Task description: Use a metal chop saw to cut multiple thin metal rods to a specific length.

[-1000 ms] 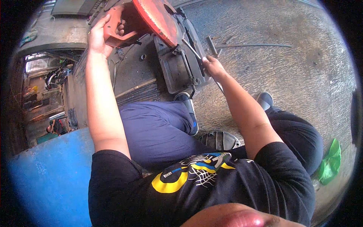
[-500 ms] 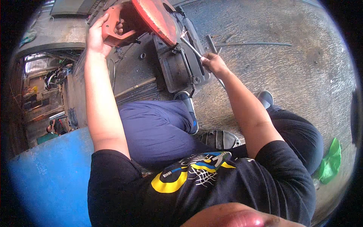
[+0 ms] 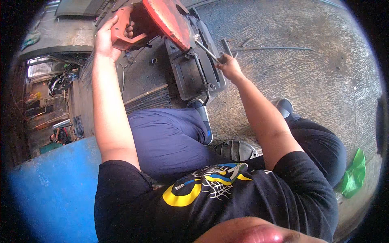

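Filling the lower left beside you is a blue sheet [image 3: 52, 186], with another person [image 3: 60, 136] in the background above it. Your left grip [image 3: 106, 40] is wrapped around the orange handle [image 3: 120, 34] of the saw [image 3: 175, 30], fingertips showing through its opening. Below, a bundle of bars [image 3: 148, 99] lies on the floor [image 3: 308, 85]. The saw stands just ahead of your left shoe [image 3: 205, 121], its red guard [image 3: 162, 16] tilted over the dark base [image 3: 184, 81]. Your right grip [image 3: 229, 68] is clamped on a thin metal rod [image 3: 207, 50], which slants up and left to the guard's lower edge; you can't tell whether its tip touches. Just beyond that grip lies a short pipe [image 3: 226, 47], with a long hose-like strip [image 3: 279, 49] stretching right. At far right sits a green bag [image 3: 354, 176].
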{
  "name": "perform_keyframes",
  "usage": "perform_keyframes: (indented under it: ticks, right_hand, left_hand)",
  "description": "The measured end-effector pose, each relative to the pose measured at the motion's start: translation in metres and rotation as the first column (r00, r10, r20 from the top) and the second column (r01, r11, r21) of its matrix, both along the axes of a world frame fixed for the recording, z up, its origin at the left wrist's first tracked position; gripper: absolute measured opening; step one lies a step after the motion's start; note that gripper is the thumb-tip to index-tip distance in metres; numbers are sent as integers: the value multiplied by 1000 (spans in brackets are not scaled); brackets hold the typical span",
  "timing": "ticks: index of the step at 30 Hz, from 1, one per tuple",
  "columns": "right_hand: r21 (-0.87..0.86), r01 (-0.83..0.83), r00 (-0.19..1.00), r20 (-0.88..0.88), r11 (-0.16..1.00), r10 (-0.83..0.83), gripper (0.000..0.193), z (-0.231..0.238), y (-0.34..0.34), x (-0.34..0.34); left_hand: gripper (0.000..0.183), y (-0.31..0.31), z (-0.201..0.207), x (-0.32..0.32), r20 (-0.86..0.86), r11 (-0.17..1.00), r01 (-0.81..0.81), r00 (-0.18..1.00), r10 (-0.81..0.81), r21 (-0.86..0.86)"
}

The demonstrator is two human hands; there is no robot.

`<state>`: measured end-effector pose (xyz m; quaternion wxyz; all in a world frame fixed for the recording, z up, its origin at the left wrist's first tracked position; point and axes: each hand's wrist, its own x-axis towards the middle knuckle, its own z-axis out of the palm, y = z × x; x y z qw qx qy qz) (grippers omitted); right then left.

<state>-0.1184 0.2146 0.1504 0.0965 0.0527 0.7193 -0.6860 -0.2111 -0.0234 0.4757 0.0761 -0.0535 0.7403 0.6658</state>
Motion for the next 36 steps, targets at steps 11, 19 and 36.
perform_keyframes:
  ticks: [11, 19, 36]
  right_hand:
    - [391, 59, 998, -57, 918, -40, 21, 0, 11, -17]
    - [782, -105, 975, -40, 614, 217, 31, 54, 74, -106]
    - [857, -54, 915, -163, 512, 368, 27, 59, 54, -131]
  left_hand:
    - [40, 2, 2, 3, 21, 1000, -23, 999, 23, -10]
    - [39, -7, -4, -2, 20, 998, -4, 1000, 2, 59]
    - [36, 3, 0, 7, -27, 1000, -7, 1000, 8, 28]
